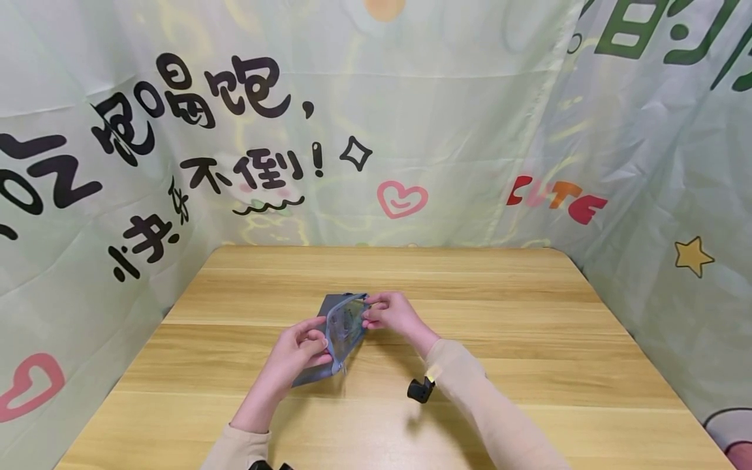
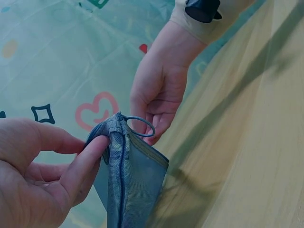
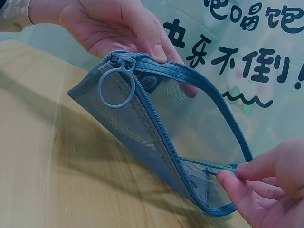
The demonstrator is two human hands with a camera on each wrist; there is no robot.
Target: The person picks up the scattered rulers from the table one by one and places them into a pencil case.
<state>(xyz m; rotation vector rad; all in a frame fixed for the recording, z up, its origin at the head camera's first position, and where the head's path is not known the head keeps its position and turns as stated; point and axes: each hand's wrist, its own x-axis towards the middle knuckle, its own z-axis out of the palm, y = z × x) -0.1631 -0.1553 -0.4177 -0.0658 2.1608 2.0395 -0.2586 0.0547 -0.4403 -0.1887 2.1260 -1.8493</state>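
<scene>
A blue-grey mesh zipper pouch stands tilted on the table with its zipped side gaping open. My left hand pinches the pouch's zipper edge between thumb and fingers, also plain in the left wrist view. At the far end of the opening, my right hand pinches a thin green stick-like thing whose other end lies inside the pouch; its kind I cannot tell. Clear and dark small items show through at the pouch's bottom. A blue ring pull hangs from the zipper's near end.
The wood-grain table stretches around the pouch. Printed cloth curtains stand behind it and along both sides. A black wrist camera juts out from the right sleeve, low over the tabletop.
</scene>
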